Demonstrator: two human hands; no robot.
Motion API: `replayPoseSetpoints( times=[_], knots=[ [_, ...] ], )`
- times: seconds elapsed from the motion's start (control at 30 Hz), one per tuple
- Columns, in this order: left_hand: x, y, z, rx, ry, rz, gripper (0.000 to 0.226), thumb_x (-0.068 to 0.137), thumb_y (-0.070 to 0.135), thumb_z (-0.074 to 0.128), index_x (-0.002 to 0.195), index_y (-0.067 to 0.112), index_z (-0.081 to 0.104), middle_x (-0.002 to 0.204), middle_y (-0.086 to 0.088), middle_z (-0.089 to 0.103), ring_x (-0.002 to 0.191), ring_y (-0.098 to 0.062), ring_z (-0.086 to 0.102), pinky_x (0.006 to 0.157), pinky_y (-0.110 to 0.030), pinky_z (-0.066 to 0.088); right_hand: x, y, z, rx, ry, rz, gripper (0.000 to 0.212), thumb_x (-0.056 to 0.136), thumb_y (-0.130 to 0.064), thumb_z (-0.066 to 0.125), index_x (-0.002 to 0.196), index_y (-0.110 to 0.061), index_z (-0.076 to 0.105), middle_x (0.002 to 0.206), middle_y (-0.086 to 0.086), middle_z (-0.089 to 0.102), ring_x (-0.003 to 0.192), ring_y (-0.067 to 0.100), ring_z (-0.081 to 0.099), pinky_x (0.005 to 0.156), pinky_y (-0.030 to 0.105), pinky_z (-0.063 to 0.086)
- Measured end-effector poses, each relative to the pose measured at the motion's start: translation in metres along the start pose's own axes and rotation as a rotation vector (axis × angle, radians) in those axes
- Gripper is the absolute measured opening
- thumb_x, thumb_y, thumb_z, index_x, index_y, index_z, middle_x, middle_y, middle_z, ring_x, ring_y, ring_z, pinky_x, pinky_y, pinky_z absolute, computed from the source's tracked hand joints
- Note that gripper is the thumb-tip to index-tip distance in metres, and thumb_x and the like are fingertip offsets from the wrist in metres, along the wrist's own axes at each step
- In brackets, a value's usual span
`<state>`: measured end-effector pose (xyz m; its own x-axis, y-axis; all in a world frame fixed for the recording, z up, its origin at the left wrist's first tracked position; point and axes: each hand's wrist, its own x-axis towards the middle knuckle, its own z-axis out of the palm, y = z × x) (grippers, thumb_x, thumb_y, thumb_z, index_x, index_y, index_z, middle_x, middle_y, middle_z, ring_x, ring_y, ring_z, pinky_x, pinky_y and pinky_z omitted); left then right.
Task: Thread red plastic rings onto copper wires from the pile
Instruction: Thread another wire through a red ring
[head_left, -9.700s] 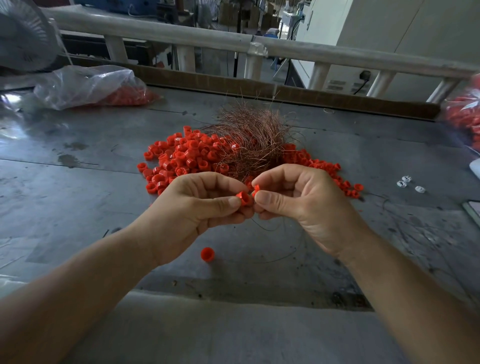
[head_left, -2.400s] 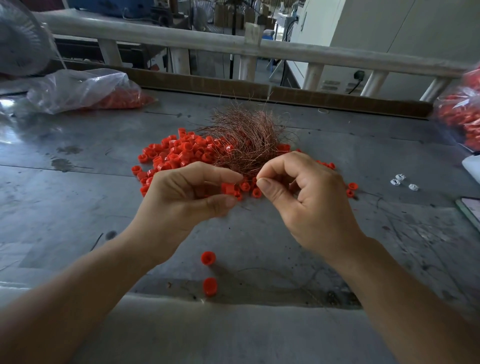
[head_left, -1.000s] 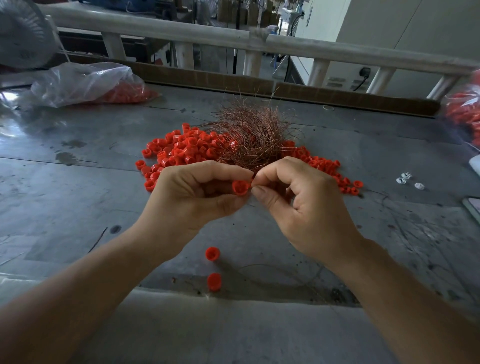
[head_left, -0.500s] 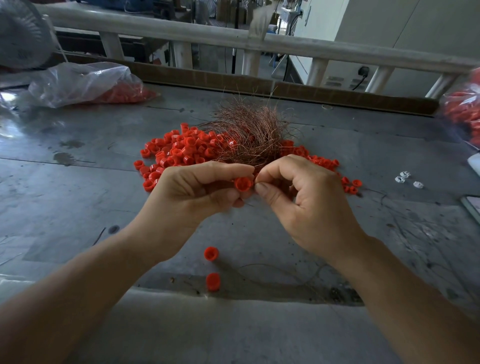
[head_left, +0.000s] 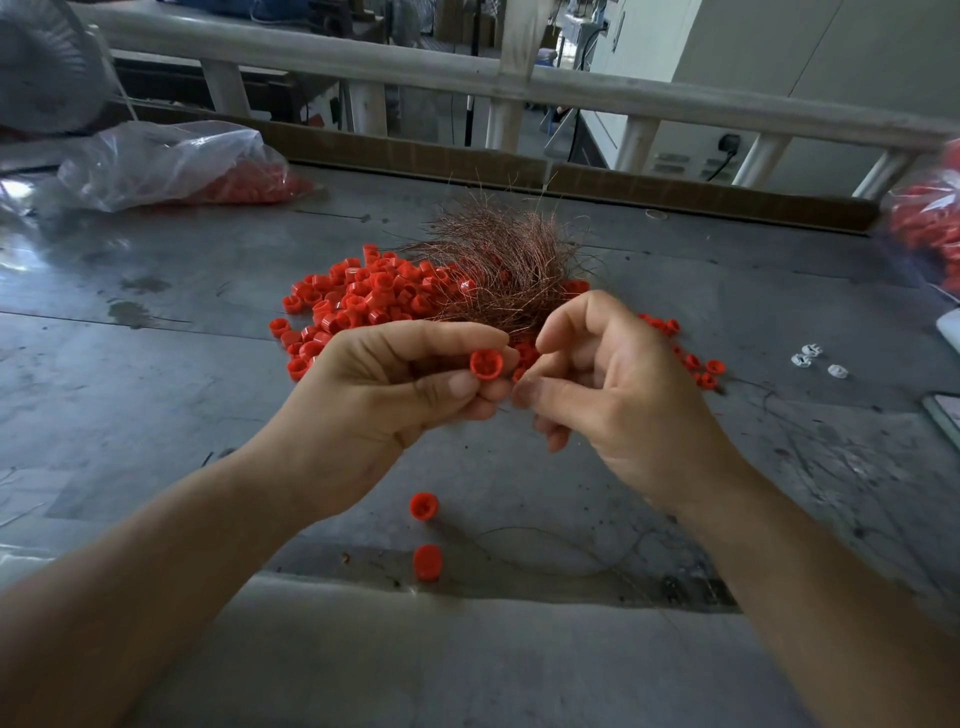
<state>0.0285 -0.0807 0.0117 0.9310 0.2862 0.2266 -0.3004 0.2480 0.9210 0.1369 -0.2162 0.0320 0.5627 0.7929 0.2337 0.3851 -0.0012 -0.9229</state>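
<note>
My left hand (head_left: 384, 400) pinches one red plastic ring (head_left: 487, 364) between thumb and fingertips, its open side facing me. My right hand (head_left: 618, 400) sits just right of it, thumb tip close to the ring, index finger lifted and the other fingers curled. No wire shows between those fingers, so I cannot tell whether they hold one. Behind both hands lies the pile of red rings (head_left: 363, 301) with a tuft of thin copper wires (head_left: 504, 260) on top. Two loose red rings (head_left: 424, 506) (head_left: 427, 561) lie on the table below my hands.
A thin stray wire (head_left: 550, 535) curls on the grey table near its padded front edge (head_left: 467, 649). Plastic bags of red rings sit at the far left (head_left: 171, 161) and right edge (head_left: 930, 228). Small white parts (head_left: 810, 356) lie to the right. A wooden railing (head_left: 519, 78) runs behind.
My right index finger has lifted off the ring it pinched against half a second ago. My left hand keeps the ring. A second loose ring has landed on the table since the oldest frame.
</note>
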Motion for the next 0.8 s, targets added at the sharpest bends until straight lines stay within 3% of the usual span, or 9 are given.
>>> replayPoseSetpoints(
  times=[0.17, 0.33, 0.43, 0.5, 0.57, 0.63, 0.73, 0.8],
  knots=[
    [0.0, -0.002, -0.001, -0.053, -0.061, -0.071, 0.025, 0.062, 0.008, 0.065, 0.085, 0.012, 0.075, 0.084, -0.008, 0.073, 0.073, -0.014, 0.07, 0.063, -0.02, 0.055, 0.0, 0.004, 0.007, 0.055, -0.109, 0.125, 0.033, 0.074, 0.016, 0.055, 0.077, -0.015, 0.044, 0.051, -0.008, 0.057, 0.046, 0.006, 0.054, 0.042, 0.022, 0.045],
    [-0.001, -0.003, -0.002, -0.049, -0.074, -0.103, 0.026, 0.064, 0.008, 0.065, 0.088, 0.012, 0.075, 0.083, -0.009, 0.073, 0.076, -0.016, 0.07, 0.065, -0.021, 0.055, 0.003, 0.0, -0.008, -0.021, -0.16, 0.167, 0.019, 0.079, 0.002, 0.064, 0.077, -0.013, 0.053, 0.063, 0.001, 0.065, 0.057, 0.011, 0.063, 0.052, 0.022, 0.053],
    [-0.001, -0.005, -0.001, -0.03, -0.072, -0.116, 0.026, 0.063, 0.009, 0.066, 0.086, 0.014, 0.075, 0.083, -0.007, 0.073, 0.077, -0.016, 0.07, 0.066, -0.022, 0.055, 0.012, 0.008, -0.03, -0.247, 0.051, 0.151, 0.018, 0.082, -0.007, 0.063, 0.07, -0.019, 0.057, 0.077, 0.013, 0.069, 0.071, 0.019, 0.067, 0.063, 0.031, 0.056],
    [-0.002, -0.006, 0.0, -0.028, -0.065, -0.124, 0.025, 0.062, 0.009, 0.066, 0.085, 0.014, 0.075, 0.083, -0.007, 0.073, 0.076, -0.017, 0.07, 0.066, -0.022, 0.055, 0.016, 0.015, -0.045, -0.404, 0.204, 0.138, 0.021, 0.083, -0.011, 0.062, 0.066, -0.022, 0.057, 0.074, 0.009, 0.069, 0.073, 0.023, 0.067, 0.07, 0.039, 0.055],
    [-0.002, -0.006, 0.001, -0.028, -0.06, -0.125, 0.025, 0.061, 0.009, 0.066, 0.084, 0.014, 0.075, 0.082, -0.007, 0.073, 0.076, -0.017, 0.07, 0.066, -0.022, 0.055, 0.018, 0.019, -0.053, -0.46, 0.25, 0.162, 0.02, 0.084, -0.013, 0.062, 0.066, -0.022, 0.058, 0.072, 0.005, 0.069, 0.07, 0.02, 0.067, 0.07, 0.036, 0.054],
    [-0.002, -0.005, 0.001, -0.032, -0.056, -0.122, 0.025, 0.061, 0.009, 0.066, 0.084, 0.014, 0.075, 0.082, -0.007, 0.073, 0.076, -0.017, 0.07, 0.066, -0.022, 0.055, 0.018, 0.018, -0.052, -0.35, 0.152, 0.215, 0.016, 0.084, -0.012, 0.062, 0.07, -0.02, 0.061, 0.071, 0.003, 0.07, 0.064, 0.012, 0.066, 0.062, 0.026, 0.053],
    [-0.002, -0.004, 0.001, -0.039, -0.052, -0.112, 0.026, 0.061, 0.009, 0.066, 0.085, 0.014, 0.075, 0.083, -0.007, 0.073, 0.077, -0.016, 0.07, 0.066, -0.021, 0.055, 0.012, 0.009, -0.04, -0.085, -0.151, 0.234, 0.003, 0.077, -0.018, 0.063, 0.078, -0.015, 0.064, 0.07, 0.0, 0.07, 0.063, 0.009, 0.066, 0.058, 0.02, 0.052],
    [-0.002, -0.004, 0.001, -0.045, -0.058, -0.104, 0.026, 0.063, 0.009, 0.066, 0.086, 0.013, 0.075, 0.083, -0.008, 0.073, 0.077, -0.016, 0.07, 0.066, -0.021, 0.055, 0.008, 0.004, -0.029, -0.001, -0.305, 0.225, 0.018, 0.068, -0.025, 0.061, 0.084, -0.017, 0.065, 0.074, -0.002, 0.071, 0.071, 0.01, 0.067, 0.063, 0.02, 0.053]
  ],
)
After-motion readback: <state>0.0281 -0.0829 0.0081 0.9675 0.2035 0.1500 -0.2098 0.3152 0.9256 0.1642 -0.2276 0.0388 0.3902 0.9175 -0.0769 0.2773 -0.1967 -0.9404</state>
